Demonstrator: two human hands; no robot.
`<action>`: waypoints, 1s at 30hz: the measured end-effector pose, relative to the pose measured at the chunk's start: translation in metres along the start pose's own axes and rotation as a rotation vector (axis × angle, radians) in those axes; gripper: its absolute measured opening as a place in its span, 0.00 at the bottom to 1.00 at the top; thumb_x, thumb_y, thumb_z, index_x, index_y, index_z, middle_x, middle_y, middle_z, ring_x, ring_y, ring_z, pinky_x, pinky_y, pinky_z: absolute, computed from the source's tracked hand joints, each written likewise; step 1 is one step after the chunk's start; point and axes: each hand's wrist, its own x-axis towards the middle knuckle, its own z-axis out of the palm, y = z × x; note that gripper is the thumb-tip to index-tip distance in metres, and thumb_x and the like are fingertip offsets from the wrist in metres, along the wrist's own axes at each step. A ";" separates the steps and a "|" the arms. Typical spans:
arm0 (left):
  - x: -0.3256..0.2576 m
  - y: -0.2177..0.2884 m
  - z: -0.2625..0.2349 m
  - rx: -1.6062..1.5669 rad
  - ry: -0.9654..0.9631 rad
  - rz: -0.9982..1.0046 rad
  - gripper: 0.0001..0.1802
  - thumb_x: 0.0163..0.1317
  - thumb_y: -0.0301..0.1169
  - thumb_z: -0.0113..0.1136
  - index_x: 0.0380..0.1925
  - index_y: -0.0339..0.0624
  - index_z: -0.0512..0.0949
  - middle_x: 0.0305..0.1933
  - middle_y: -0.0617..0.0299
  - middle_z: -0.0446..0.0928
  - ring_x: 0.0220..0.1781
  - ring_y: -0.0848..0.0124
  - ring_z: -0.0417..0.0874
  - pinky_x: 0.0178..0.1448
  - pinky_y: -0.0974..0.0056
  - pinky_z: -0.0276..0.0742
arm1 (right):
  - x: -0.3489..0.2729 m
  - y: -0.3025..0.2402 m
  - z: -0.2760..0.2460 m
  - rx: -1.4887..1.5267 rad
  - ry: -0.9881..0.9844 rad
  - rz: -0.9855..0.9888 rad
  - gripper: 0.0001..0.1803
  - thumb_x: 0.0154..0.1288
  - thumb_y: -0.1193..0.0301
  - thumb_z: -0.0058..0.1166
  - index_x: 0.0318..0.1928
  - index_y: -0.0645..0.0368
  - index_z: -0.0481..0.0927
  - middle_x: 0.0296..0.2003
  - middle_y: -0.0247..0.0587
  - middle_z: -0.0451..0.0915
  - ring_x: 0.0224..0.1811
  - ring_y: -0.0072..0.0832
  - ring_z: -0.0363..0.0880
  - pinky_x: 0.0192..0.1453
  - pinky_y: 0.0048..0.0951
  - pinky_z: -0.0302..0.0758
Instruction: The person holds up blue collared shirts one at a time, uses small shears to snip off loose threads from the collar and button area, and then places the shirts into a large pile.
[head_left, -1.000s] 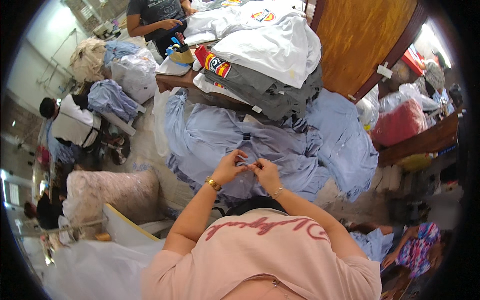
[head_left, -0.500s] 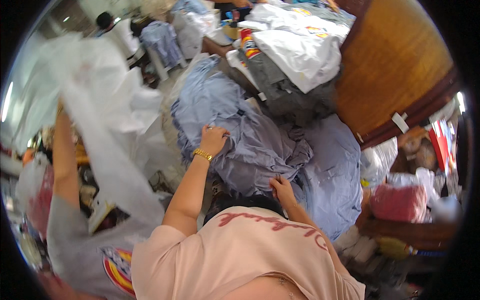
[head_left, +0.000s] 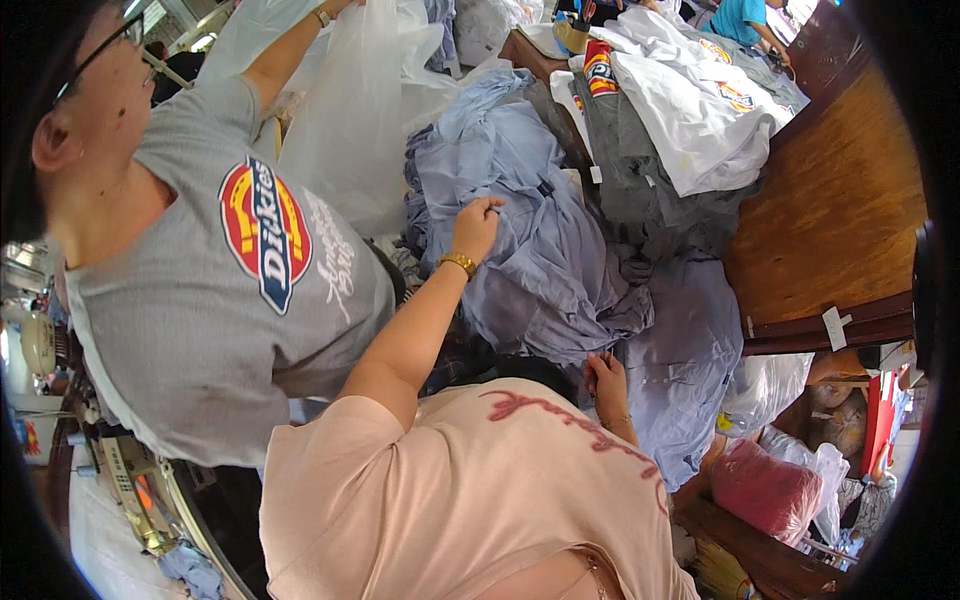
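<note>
A heap of light blue woven garments (head_left: 560,265) lies crumpled in front of me. My left hand (head_left: 475,230), with a gold bracelet at the wrist, is on the heap's left side, its fingers closed at a fold of the cloth. Close to my body, at the heap's lower edge, my right hand (head_left: 606,382) has its fingers curled in; what they pinch, if anything, is too small to make out. More blue cloth (head_left: 685,350) hangs down on the right, beside that hand.
At my left a co-worker in a grey T-shirt (head_left: 190,330) raises a large translucent plastic sheet (head_left: 350,110). White shirts (head_left: 690,110) over grey garments (head_left: 625,140) are piled at the far right, by a wooden panel (head_left: 840,220). A red bundle in plastic (head_left: 765,490) sits lower right.
My view has shifted, and the co-worker at the left now shows much more fully. The plastic sheet has swung farther away. My right hand has moved off the cloth fold it was pinching.
</note>
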 end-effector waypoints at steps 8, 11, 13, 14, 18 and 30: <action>0.003 0.007 -0.011 -0.254 -0.084 -0.185 0.21 0.41 0.25 0.65 0.40 0.43 0.77 0.31 0.64 0.77 0.31 0.75 0.75 0.39 0.71 0.72 | 0.004 0.003 0.037 -0.056 -0.170 -0.045 0.10 0.59 0.66 0.52 0.27 0.58 0.72 0.18 0.25 0.68 0.17 0.12 0.61 0.20 0.16 0.57; 0.002 0.012 -0.015 -0.303 -0.124 -0.216 0.21 0.42 0.23 0.64 0.41 0.42 0.76 0.30 0.66 0.76 0.32 0.77 0.74 0.39 0.72 0.71 | 0.014 -0.006 0.050 -0.118 -0.171 -0.081 0.09 0.59 0.67 0.51 0.27 0.60 0.73 0.18 0.26 0.69 0.18 0.14 0.61 0.22 0.17 0.58; 0.000 0.018 -0.018 -0.311 -0.159 -0.243 0.22 0.43 0.22 0.64 0.42 0.41 0.76 0.30 0.69 0.74 0.32 0.79 0.72 0.39 0.74 0.69 | 0.026 -0.013 0.057 -0.200 -0.155 -0.161 0.09 0.60 0.68 0.50 0.29 0.62 0.74 0.18 0.27 0.69 0.19 0.16 0.63 0.24 0.18 0.59; 0.000 0.025 -0.020 -0.289 -0.182 -0.238 0.22 0.43 0.22 0.64 0.43 0.41 0.76 0.30 0.69 0.74 0.32 0.79 0.72 0.39 0.74 0.69 | 0.033 -0.020 0.062 -0.251 -0.120 -0.262 0.08 0.59 0.69 0.50 0.31 0.62 0.75 0.19 0.29 0.70 0.21 0.17 0.64 0.26 0.19 0.60; -0.001 0.027 -0.026 -0.289 -0.258 -0.226 0.22 0.43 0.21 0.63 0.42 0.42 0.76 0.31 0.66 0.76 0.33 0.77 0.75 0.40 0.72 0.71 | 0.059 -0.065 0.095 -0.444 -0.036 -0.607 0.07 0.57 0.73 0.50 0.36 0.61 0.76 0.26 0.35 0.71 0.26 0.23 0.66 0.31 0.21 0.64; 0.028 0.006 -0.062 -0.563 -0.573 -0.270 0.22 0.46 0.17 0.59 0.46 0.40 0.74 0.36 0.64 0.76 0.37 0.77 0.74 0.43 0.73 0.70 | 0.105 -0.124 0.201 -0.505 0.124 -0.886 0.06 0.53 0.73 0.55 0.33 0.60 0.76 0.30 0.41 0.73 0.27 0.32 0.71 0.30 0.27 0.68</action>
